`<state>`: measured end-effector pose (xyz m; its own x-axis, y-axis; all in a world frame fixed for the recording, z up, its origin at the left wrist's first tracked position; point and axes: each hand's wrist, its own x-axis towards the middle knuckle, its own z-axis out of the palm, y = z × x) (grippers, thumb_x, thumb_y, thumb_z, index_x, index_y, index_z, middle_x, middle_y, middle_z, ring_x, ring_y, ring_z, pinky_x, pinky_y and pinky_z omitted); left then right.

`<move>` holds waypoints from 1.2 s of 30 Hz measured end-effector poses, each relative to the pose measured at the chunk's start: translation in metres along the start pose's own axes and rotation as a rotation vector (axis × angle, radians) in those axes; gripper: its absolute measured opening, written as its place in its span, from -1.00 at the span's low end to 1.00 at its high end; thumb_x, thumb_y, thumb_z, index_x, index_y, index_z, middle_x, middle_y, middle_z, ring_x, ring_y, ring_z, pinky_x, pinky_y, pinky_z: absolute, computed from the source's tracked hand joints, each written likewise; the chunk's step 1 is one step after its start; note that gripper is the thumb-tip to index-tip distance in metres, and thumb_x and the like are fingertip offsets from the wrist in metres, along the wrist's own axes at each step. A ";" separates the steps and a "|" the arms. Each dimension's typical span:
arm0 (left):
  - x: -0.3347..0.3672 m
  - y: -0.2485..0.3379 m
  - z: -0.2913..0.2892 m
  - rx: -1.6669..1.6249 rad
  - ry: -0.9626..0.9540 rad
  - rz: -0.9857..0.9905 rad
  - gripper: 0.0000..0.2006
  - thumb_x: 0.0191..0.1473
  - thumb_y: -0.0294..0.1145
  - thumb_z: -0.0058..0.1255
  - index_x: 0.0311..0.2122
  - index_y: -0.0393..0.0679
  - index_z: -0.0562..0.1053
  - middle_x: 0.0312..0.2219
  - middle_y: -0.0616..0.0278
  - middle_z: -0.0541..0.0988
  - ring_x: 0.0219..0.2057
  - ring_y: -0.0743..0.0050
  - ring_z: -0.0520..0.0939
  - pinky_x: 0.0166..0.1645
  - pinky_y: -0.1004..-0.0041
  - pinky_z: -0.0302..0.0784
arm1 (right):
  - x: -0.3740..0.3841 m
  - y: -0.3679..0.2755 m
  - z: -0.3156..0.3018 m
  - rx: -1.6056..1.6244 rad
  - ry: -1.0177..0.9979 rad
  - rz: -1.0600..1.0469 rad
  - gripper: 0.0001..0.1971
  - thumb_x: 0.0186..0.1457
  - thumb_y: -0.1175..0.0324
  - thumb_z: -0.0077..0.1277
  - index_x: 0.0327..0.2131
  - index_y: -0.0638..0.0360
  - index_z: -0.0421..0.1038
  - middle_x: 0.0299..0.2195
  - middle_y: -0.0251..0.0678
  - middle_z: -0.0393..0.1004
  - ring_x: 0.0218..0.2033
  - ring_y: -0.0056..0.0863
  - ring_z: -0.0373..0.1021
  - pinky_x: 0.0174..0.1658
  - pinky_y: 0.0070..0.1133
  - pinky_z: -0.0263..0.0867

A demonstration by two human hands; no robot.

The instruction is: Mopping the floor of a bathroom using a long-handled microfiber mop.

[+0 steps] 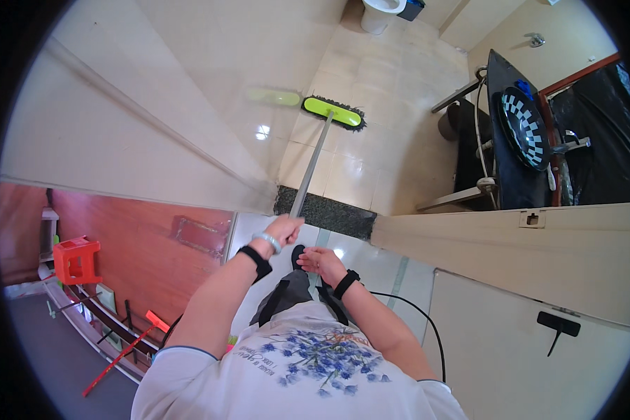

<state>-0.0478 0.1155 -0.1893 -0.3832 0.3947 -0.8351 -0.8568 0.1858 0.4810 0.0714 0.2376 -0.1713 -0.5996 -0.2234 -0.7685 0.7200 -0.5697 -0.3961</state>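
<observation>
A flat dust mop with a bright green head and dark fringe lies against the tiled floor beyond the dark threshold. Its thin metal handle slants back toward me. My left hand is closed around the handle's near end; a pale bracelet and a black band circle that wrist. Close by on the right, my right hand is off the handle, fingers loosely bent and apart, with nothing visible in it. A black band is on this wrist too.
A dark stone threshold crosses the doorway. To the right, a black counter carries a checkered basin. A toilet stands at the far end. On the left are a red stool and a red-handled tool. A black cable hangs nearby.
</observation>
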 end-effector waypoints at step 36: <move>-0.123 -0.033 -0.023 0.614 -0.116 -0.280 -0.90 -0.26 -0.48 -0.17 -0.62 -0.29 0.25 -0.81 0.25 0.31 -0.82 0.56 0.33 -0.77 0.56 0.26 | 0.058 0.002 0.017 -1.699 -0.013 -0.592 -0.78 -0.14 0.47 -0.23 -0.32 0.14 0.27 -0.15 -0.19 0.18 0.01 -0.24 0.01 -0.13 -0.25 0.09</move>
<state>0.0196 0.0403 -0.1091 -0.1070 0.3447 -0.9326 -0.5543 0.7580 0.3438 0.0319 0.2098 -0.2084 -0.8801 -0.3229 -0.3481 -0.0398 0.7808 -0.6236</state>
